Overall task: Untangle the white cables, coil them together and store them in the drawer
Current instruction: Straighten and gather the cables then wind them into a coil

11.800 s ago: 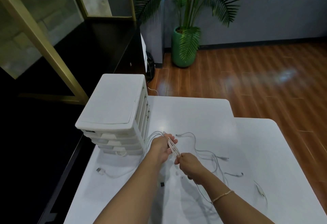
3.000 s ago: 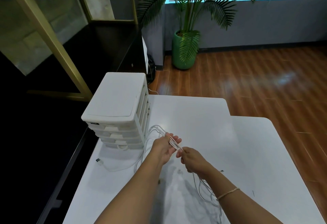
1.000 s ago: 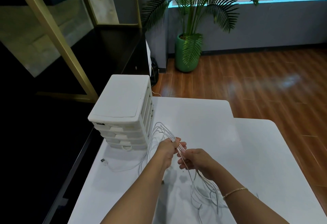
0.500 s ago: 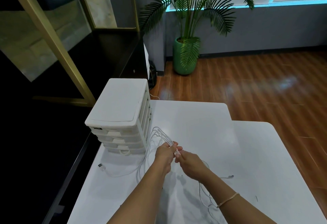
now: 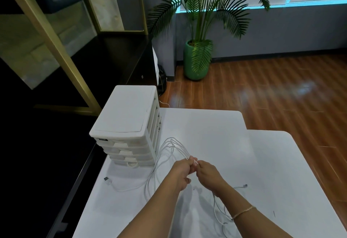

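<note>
At centre frame the left hand (image 5: 181, 172) is gripping a gathered bundle of the cables (image 5: 170, 148), fingers curled round it, while the right hand (image 5: 207, 174) is pinching the strands just beside it. Loops are arching toward the drawers (image 5: 131, 149) at left; loose ends are trailing over the table (image 5: 262, 162) at lower right. Judging by this, coiling is under way; next, the trailing lengths need drawing in.
</note>
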A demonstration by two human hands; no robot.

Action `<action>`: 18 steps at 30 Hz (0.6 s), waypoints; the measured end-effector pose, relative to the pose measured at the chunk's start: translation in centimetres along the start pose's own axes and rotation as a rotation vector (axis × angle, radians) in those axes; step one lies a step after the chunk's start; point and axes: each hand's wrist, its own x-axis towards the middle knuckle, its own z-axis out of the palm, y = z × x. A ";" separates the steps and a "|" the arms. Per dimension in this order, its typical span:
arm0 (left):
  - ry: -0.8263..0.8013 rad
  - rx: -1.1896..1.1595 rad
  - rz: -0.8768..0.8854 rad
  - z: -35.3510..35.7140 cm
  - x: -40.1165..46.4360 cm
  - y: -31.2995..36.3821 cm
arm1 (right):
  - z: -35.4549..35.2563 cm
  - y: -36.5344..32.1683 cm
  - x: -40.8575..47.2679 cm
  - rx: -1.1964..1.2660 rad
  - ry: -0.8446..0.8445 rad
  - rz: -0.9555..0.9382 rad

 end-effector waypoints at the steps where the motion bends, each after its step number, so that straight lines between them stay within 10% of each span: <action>1: -0.008 0.001 -0.011 0.0 0.1 -0.2 | 0.0 0.0 0.1 0.020 -0.002 0.002; 12: -0.030 -0.006 -0.050 -0.3 0.5 0.0 | -0.4 -0.1 0.4 -0.091 -0.136 0.015; 18: 0.014 -0.016 0.026 -0.1 1.0 0.5 | -1.1 1.0 0.1 0.474 -0.266 0.260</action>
